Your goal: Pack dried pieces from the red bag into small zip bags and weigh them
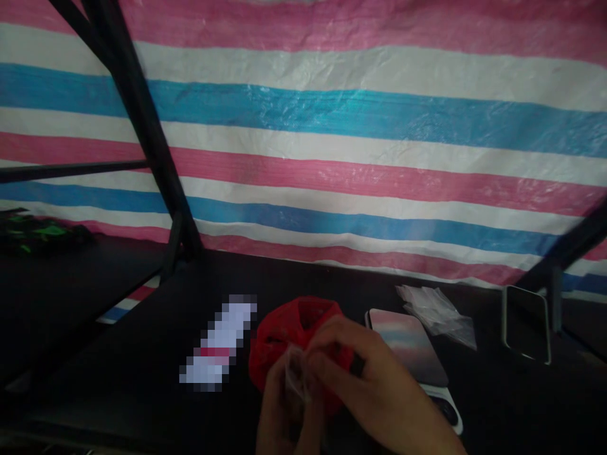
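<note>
A small clear plastic bag [296,374] is held up in front of me, its lower part hidden among my fingers. My left hand [279,414] grips it between thumb and fingers from below. Thumb and fingertips of my right hand [367,373] pinch together at the bag's upper right edge; whether anything lies inside it is too dim to tell. Directly behind both hands sits a red plastic bag [270,335], crumpled and open at the top, with its contents not discernible.
Right of my hands lies a pastel-cased phone [408,344], near a pile of clear bags [439,313]. A dark-faced, light-rimmed phone-like slab [526,325] is farther right. A pixelated white strip [220,341] lies left on the black tabletop [156,360]. Black metal posts [142,120] and striped sheeting [332,114] stand behind.
</note>
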Available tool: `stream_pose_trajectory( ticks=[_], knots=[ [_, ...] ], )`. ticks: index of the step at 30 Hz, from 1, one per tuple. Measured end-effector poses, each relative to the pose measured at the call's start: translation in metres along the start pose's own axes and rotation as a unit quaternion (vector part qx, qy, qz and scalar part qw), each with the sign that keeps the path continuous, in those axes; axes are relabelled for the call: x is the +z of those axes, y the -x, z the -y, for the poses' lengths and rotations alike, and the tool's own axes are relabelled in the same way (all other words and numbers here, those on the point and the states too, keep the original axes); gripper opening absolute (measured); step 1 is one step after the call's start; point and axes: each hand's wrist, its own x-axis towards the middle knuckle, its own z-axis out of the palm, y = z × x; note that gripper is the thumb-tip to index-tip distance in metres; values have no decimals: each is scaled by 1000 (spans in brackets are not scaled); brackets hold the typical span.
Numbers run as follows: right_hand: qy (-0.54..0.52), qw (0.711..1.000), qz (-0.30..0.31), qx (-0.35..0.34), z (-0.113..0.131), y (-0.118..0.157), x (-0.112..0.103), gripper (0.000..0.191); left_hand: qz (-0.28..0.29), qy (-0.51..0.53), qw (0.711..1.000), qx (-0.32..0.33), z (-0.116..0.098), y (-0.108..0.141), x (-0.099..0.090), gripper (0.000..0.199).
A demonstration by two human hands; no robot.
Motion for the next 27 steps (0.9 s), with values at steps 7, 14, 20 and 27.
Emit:
stream_pose_trajectory(
  ticks=[7, 14, 20, 27],
  knots=[
    [295, 951, -94, -18, -51, -34, 28, 16, 43, 0, 999, 12, -13, -47, -45, 31],
    [468, 875, -73, 103, -53, -30, 36, 30, 85, -45, 995, -13, -22, -53, -48, 32],
    [484, 865, -74, 113, -58, -36, 44, 27, 33, -85, 996, -5, -16, -58, -47, 40],
    [504, 856, -58, 97, -45, -35, 47, 33, 7, -62, 997, -49, -22, -66, -40, 37]
  ],
)
